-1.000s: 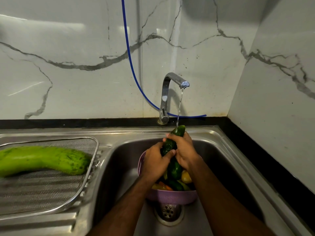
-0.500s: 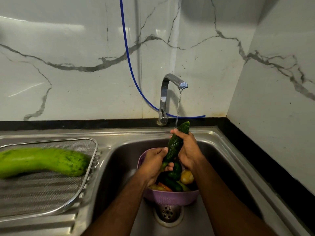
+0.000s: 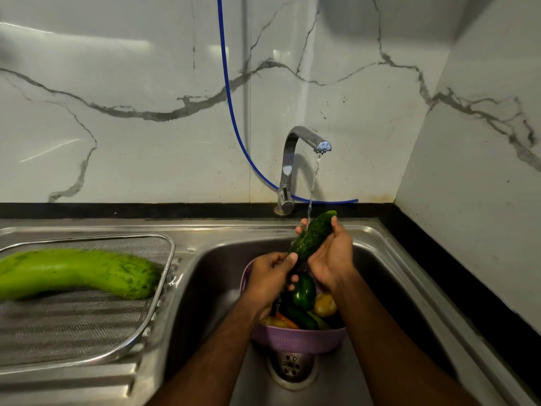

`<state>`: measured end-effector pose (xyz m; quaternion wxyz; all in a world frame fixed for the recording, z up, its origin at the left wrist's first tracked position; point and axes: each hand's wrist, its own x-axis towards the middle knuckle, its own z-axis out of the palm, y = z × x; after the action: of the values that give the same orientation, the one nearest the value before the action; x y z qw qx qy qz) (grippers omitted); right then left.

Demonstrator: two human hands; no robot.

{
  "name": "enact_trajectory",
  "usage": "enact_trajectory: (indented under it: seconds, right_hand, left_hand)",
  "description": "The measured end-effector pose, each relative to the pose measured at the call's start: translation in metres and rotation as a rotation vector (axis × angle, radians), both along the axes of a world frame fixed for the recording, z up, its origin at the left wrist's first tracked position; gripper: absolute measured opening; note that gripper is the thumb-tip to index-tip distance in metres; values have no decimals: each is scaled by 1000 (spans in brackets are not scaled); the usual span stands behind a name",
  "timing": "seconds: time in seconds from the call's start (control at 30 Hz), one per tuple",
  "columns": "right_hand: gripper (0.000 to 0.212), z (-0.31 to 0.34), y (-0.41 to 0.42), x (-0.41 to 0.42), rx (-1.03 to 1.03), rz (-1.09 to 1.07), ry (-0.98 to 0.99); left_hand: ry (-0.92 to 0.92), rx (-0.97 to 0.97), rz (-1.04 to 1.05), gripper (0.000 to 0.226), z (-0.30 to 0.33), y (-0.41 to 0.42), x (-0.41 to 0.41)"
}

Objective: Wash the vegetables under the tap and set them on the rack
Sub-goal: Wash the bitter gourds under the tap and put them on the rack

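Now cucumber lies within right hand fingers.

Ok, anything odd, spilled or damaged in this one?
Nothing stands out. Both hands hold the cucumber under the running tap, the gourd lies on the rack, other vegetables sit in the purple basket.

Location: a domestic kitchen, at the sink corner. A stainless steel sink with an integral ribbed drainboard is set against white marble-pattern wall panels above a black upstand. A chrome tap runs water into the basin. A mesh rack on the drainboard carries a bottle gourd; a purple colander of mixed vegetables stands over the drain strainer.
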<state>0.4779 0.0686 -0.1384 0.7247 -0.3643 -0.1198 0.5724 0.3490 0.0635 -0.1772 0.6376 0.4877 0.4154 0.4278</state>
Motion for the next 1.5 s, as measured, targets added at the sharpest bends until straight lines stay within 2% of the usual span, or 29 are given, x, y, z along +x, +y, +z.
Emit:
enact_trajectory:
  seconds: [0.1,0.2,0.33,0.37,0.43,0.5,0.57,0.63,0.8,0.93,1.0,1.07,1.27,1.4,1.5]
  right_hand:
    - [64,2,0,0,-35,-4,-63]
    - [61,-1,2,3,-56,19,-110]
    - [36,-3,1,-2,-14,124,-220]
    - [38,-5,1,-5,11,171,-270]
    - [58,-8,0,-9,45,237,-330]
    - [76,-9,0,-11,52,245,-321]
    - [82,-9,1,-11,58,224,-298]
    - [78,-7,1,-10,45,197,-287]
    - [50,-5,-1,-7,-55,139,-238]
    - [46,-6,6,-7,-126,60,-241]
    - [51,-6,9,-9,-163,47,-287]
    - [54,-7,8,-8,-166,36,-311]
    - [36,-8,2,3,-78,20,-266]
    - [45,-4,2,5,8,-57,-230]
    - [47,-1,4,4,70,-86,-241]
  left_hand:
    - [22,111,-27,14,0,0,0]
    - [45,186,12,15,2,-2,1]
    - [56,203,83,9,2,0,1]
    - [52,208,111,10,3,0,2]
    - [47,238,151,8,5,2,2]
    - [71,290,145,12,6,2,1]
    - [118,344,129,18,6,3,-1]
    - [205,400,137,22,5,3,-1]
    - [418,555,182,42,4,1,-3]
    - [490,639,268,43,3,4,-8]
    - [516,675,296,43,2,5,-9]
    - [524,667,294,41,1,4,-9]
    - [531,520,172,26,0,8,-10]
    - [564,492,125,28,-8,11,-10]
    - [515,496,83,23,-7,10,-7]
